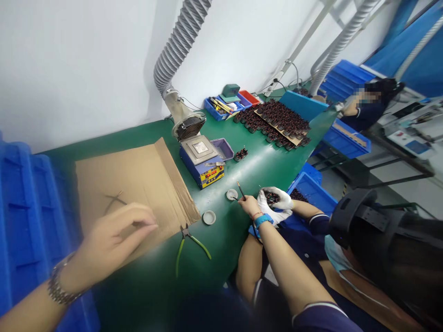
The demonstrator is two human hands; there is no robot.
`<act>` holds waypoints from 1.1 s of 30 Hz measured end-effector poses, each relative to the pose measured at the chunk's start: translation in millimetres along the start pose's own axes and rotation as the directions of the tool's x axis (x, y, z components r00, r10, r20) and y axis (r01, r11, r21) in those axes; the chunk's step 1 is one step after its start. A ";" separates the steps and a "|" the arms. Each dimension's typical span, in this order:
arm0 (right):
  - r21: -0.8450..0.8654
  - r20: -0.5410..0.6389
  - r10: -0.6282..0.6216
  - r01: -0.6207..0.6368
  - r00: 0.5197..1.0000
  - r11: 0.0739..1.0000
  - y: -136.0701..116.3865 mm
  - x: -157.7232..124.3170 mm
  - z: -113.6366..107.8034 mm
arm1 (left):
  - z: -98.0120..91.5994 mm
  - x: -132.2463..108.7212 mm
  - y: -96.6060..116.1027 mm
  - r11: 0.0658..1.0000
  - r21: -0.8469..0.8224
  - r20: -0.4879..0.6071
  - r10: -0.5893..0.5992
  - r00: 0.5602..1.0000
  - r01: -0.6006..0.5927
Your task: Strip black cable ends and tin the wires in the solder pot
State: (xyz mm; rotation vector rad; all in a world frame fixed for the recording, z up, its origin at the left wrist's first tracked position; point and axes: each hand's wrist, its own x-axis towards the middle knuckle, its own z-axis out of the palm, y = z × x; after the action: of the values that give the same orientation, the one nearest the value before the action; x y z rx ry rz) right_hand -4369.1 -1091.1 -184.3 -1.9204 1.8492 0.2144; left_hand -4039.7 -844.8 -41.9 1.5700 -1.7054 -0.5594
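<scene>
My left hand [117,235], with a metal watch on its wrist, hovers over the cardboard sheet [131,170]. Its thumb and fingertips are drawn together, with nothing visible between them. Just beyond it, dark thin wires [116,198] cross on the cardboard. My right hand [249,206], wearing a blue wristband, is closed on black wires [241,188], one with a copper-coloured tip. The wires are beside a small round dish [231,194]. A second dish [209,217] and green-handled cutters [187,235] lie on the green table between my hands.
A person's gloved hands [275,203] hold a dark part close to my right hand. Behind stand a blue heating unit [202,161], a fume hose [180,41], a tool bin [221,108] and rows of dark parts [280,117]. Blue crates [20,221] are stacked at left.
</scene>
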 end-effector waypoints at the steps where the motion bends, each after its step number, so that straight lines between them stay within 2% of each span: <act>1: -0.004 0.002 -0.001 0.001 1.000 1.000 0.1 -0.2 -0.3 | 0.2 -0.1 -0.2 1.000 0.002 0.001 0.003 1.000 -0.003; 7: 0.000 -0.042 -0.022 0.022 0.999 1.000 -4.1 -3.0 -3.4 | 0.0 -1.3 -1.4 1.000 -0.004 0.018 -0.002 1.000 0.002; 11: 0.016 -0.142 -0.116 0.120 0.983 0.993 -19.1 -16.4 -23.3 | 0.1 0.5 0.9 1.000 -0.020 0.021 0.021 1.000 -0.021; 14: 0.022 -0.231 -0.227 0.238 0.946 0.971 -46.6 -28.7 -51.8 | 1.5 2.9 3.2 0.998 -0.028 0.029 0.050 0.998 -0.049; 17: 0.012 -0.293 -0.356 0.375 0.888 0.927 -90.7 -29.7 -80.1 | 2.5 4.3 3.9 0.999 -0.029 0.023 0.046 0.999 -0.045; 20: -0.028 -0.317 -0.461 0.478 0.829 0.878 -141.7 -12.1 -98.5 | 2.2 4.5 2.8 0.999 -0.037 0.049 0.010 0.999 -0.008; 23: -0.095 -0.303 -0.522 0.519 0.797 0.849 -185.5 18.6 -106.1 | 2.4 4.9 0.4 0.999 -0.041 0.106 -0.014 0.994 0.018; 27: -0.189 -0.278 -0.512 0.476 0.813 0.859 -222.7 56.2 -106.9 | 5.0 6.6 -4.4 1.000 0.005 0.204 -0.030 0.979 0.030; 33: -0.304 -0.238 -0.463 0.387 0.854 0.870 -246.7 79.4 -102.0 | 6.4 7.8 -5.9 0.995 0.078 0.303 -0.081 0.950 0.060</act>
State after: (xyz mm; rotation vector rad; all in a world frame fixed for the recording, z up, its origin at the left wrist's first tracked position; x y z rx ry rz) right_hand -4142.5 -1209.5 -73.9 -2.6131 1.5618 -0.0036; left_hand -4040.5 -854.4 -48.6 1.6648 -1.9189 -0.8250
